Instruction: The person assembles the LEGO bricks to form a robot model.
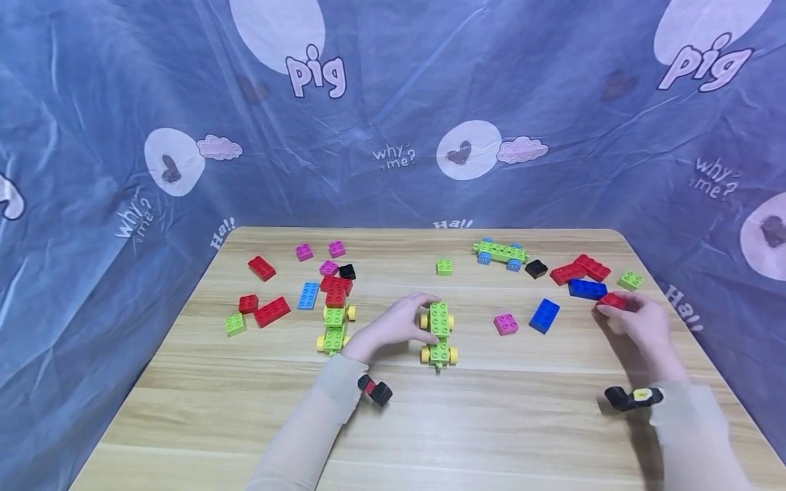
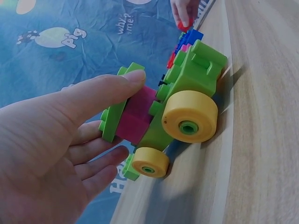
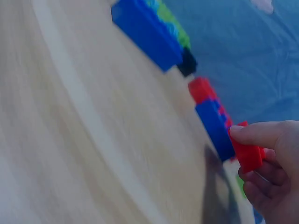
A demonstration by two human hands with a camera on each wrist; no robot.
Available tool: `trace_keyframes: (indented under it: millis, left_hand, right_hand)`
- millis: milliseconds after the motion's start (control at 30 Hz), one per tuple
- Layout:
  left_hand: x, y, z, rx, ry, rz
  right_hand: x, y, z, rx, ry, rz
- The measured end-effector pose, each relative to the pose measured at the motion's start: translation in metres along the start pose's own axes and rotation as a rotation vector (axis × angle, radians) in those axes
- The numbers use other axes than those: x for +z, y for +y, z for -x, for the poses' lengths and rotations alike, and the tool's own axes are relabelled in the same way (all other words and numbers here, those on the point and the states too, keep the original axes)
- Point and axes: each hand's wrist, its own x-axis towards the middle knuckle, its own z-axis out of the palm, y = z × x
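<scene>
A green toy car (image 1: 439, 352) with yellow wheels stands mid-table, carrying a pink brick (image 2: 135, 115) with a green brick (image 1: 439, 319) on top. My left hand (image 1: 402, 322) holds this stack from the left; in the left wrist view the thumb lies along the upper green brick and the other fingers curl behind it. At the right side of the table my right hand (image 1: 646, 326) pinches a red brick (image 3: 247, 150) between thumb and fingers. A long blue brick (image 1: 587, 289) lies right beside it, with red bricks (image 1: 568, 274) just behind.
Left of the car stands a second yellow-wheeled car (image 1: 334, 337) with red bricks on it. A blue-wheeled car base (image 1: 500, 253) sits at the back. Loose bricks include a pink one (image 1: 506, 324), a blue one (image 1: 544, 316) and a light-blue one (image 1: 308, 296).
</scene>
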Motion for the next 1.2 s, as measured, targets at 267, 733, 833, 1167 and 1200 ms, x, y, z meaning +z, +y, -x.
trace_keyframes:
  millis: [267, 733, 833, 1167, 1200]
  left_hand:
    - [-0.002, 0.000, 0.000, 0.007, -0.013, 0.003]
    - [-0.008, -0.003, 0.003, 0.003, -0.018, -0.007]
    - [-0.008, -0.005, 0.003, -0.002, -0.013, -0.010]
    - [-0.009, -0.005, 0.002, -0.016, -0.009, -0.033]
    - [-0.009, -0.005, 0.002, -0.019, -0.011, -0.031]
  right_hand:
    - [0.007, -0.039, 0.011, -0.014, 0.023, -0.034]
    - [0.050, -0.111, 0.024, -0.190, -0.009, -0.131]
    - [0.062, -0.126, 0.027, -0.218, -0.040, -0.127]
    - [0.102, -0.165, 0.038, -0.240, -0.192, -0.266]
    - [0.106, -0.167, 0.040, -0.238, -0.204, -0.280]
